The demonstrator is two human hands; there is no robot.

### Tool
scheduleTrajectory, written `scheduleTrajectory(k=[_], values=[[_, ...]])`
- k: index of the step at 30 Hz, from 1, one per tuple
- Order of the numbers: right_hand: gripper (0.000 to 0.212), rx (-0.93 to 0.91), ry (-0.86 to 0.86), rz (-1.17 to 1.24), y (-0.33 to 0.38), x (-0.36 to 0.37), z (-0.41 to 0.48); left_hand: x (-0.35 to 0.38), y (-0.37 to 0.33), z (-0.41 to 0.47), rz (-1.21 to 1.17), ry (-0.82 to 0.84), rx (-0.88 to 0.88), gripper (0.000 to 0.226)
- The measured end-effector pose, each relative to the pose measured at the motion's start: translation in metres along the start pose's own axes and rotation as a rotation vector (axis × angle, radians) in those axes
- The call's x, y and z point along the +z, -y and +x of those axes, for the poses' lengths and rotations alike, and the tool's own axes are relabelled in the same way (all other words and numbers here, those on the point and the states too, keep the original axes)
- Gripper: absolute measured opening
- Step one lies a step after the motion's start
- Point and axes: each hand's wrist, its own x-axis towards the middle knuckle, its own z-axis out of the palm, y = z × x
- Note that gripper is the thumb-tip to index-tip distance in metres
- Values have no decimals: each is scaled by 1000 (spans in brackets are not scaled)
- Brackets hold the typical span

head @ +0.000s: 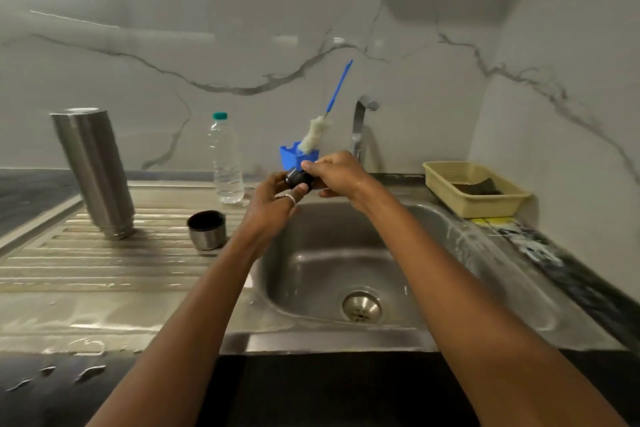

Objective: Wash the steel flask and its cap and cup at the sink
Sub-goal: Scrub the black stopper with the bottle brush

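Grey-veined marble backs a wet steel sink (311,336), and over its far edge both arms reach out nearly straight. Between them is one small black cap (298,178). The left hand (268,204), a ring on one finger, cups it from below with thumb and fingers curled round it. The right hand (337,173) comes over the top, fingertips pinching its upper edge, wrist bent slightly down. Both grips are close on the cap, with no slack showing.

Just behind the hands stands one blue holder (290,157) with one bottle brush (315,133) leaning out of it, and one tap (360,125) is just to the right. Left of the grip stands one clear water bottle (225,158). Lower left, on the ribbed drainboard, sits one steel cup (207,229), mouth up. Farther left, the one steel flask (93,170) stands upside down. Well to the right, one yellow tray (485,208) holds a dark scrub pad (479,186). Below the hands is the drain (362,305).
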Motion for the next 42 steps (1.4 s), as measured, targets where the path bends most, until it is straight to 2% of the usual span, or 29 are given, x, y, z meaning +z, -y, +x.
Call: scheduleTrajectory(k=[2,6,9,11,14,16,17,22,29,35,42], values=[[33,21,-16,-5,-12,-12,8,16,9,2,-27,-13,-29,36],[35,37,-182,-98,-25,-22,55,36,36,20,-68,-87,-132,21],[30,33,-211,-103,-23,-16,92,37,51,35,-89,-127,-211,36],[27,18,-242,-116,-18,-8,113,39,54,40,-83,-140,-215,34],[58,46,-306,-128,-12,6,146,41,64,46,-57,-143,-208,31],[70,80,-338,-65,-9,10,162,40,72,48,-50,-122,-201,35],[70,98,-349,-38,-9,12,170,39,75,50,-43,-119,-203,37],[36,41,-393,-126,-3,12,186,38,78,53,-44,-126,-216,45],[27,-71,-440,-171,26,-4,172,37,72,51,-53,-155,-230,42],[47,-131,-484,-213,40,-21,166,36,69,49,-48,-151,-226,44],[51,-178,-458,-95,34,-20,156,37,65,47,-45,-142,-218,53]])
